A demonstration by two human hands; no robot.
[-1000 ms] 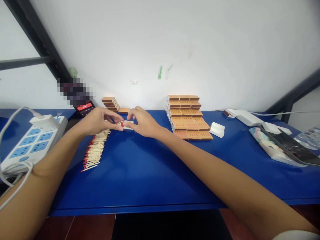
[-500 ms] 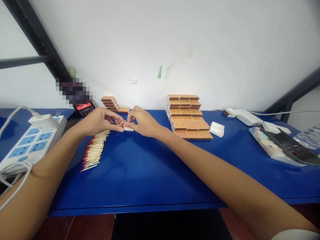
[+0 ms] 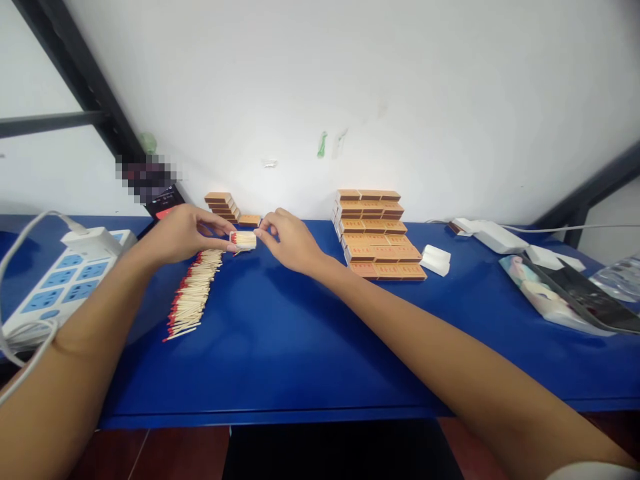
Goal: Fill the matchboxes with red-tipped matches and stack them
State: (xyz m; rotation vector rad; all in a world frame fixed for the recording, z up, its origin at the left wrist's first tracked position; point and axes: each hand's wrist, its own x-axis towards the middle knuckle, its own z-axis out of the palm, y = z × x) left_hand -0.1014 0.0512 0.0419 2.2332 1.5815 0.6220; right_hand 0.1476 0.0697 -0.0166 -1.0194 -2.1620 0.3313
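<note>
A small white matchbox tray filled with red-headed matches is pinched at its left end between the thumb and fingers of my left hand. My right hand has its fingers curled, thumb and fingertip closed on the tray's right end. Below my left hand, a long row of loose matches lies on the blue table, most heads pointing left. Just behind the hands sit a short stack of orange matchboxes and a single matchbox.
A stepped stack of orange matchboxes stands right of centre, with a white empty tray beside it. At left are a power strip and a phone. White boxes and a plastic packet lie far right.
The tray has been lifted a little and tilted, so the matches in it show. My right hand has drawn back from over the matches to the tray's right end.
</note>
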